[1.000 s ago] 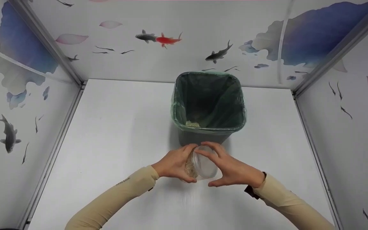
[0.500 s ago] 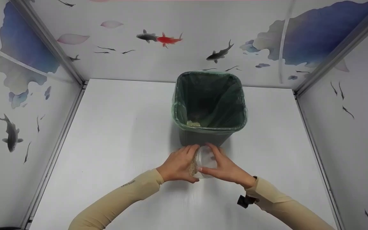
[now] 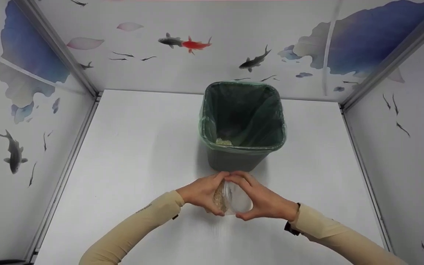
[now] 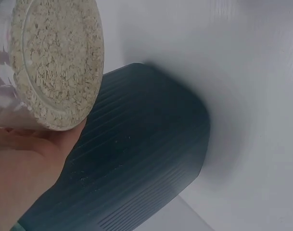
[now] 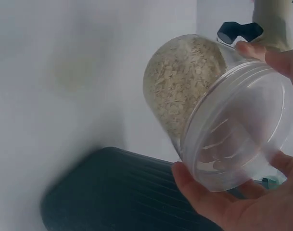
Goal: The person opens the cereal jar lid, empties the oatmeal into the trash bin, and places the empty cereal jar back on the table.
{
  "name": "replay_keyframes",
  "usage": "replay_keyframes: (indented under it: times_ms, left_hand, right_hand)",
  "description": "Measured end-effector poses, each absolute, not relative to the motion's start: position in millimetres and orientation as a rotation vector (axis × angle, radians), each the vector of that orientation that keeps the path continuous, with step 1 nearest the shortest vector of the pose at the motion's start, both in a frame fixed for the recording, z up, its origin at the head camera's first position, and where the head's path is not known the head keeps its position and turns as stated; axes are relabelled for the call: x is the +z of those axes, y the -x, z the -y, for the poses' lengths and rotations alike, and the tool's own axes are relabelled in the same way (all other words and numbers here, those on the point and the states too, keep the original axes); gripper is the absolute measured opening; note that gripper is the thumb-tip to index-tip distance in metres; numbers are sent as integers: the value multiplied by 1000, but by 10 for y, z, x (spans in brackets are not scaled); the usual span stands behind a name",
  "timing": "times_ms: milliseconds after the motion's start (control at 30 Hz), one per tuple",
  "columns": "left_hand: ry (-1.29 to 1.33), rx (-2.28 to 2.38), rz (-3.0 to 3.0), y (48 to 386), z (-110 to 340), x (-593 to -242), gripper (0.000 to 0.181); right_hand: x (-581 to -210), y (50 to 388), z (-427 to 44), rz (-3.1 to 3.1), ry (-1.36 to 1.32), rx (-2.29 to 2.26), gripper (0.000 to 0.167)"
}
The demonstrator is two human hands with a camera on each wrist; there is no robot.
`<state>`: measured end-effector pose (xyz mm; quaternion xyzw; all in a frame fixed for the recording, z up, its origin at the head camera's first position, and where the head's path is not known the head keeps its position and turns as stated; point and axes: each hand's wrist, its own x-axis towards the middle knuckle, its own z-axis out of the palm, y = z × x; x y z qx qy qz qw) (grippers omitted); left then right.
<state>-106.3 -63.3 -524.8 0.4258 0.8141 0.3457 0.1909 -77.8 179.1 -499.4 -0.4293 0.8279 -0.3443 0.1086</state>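
Note:
A clear plastic jar (image 3: 219, 198) with oat flakes inside is held tilted on its side between both hands, above the table in front of the bin. My left hand (image 3: 201, 192) grips the body of the jar, near its base in the left wrist view. On the jar's mouth sits a clear lid (image 5: 242, 127), facing right. My right hand (image 3: 267, 201) curves round the rim of this lid, thumb on the near side and fingers on the far side. The oats (image 5: 182, 79) lie toward the base end.
A dark bin (image 3: 236, 160) with a green liner bag (image 3: 260, 125) stands just beyond the hands, near the back wall. Some pale flakes (image 3: 223, 142) lie inside it. White panels (image 3: 212, 70) printed with fish surround the white table (image 3: 134, 147) on three sides.
My right hand first spreads loosely by the lid, then turns with its thumb across the lid, then swings back with its thumb at the near rim. My left hand keeps hold of the jar.

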Motion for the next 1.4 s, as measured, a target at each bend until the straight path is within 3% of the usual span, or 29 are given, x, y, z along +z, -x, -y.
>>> replay_keyframes:
  times_ms: [500,667,1000,1400]
  left_hand:
    - [-1159,1091,-1928,1207,757,-5308,105]
    - [-1035,1093,-1986,1204,894,-5358,101]
    - [-1065,1154,-2057,1234,997,-5329,102]
    - [-1022,1171,-2099,1205,1128,-5225,102]
  right_hand:
    - [-4944,825,-1892,-2480,1949,-529,101]
    - [-4917,851,-2012,-2545,1878,-503,99]
    - [-4908,987,-2255,-2640,1547,-382,103]
    - [-5332,1244,-2811,-2707,1232,-392,97]
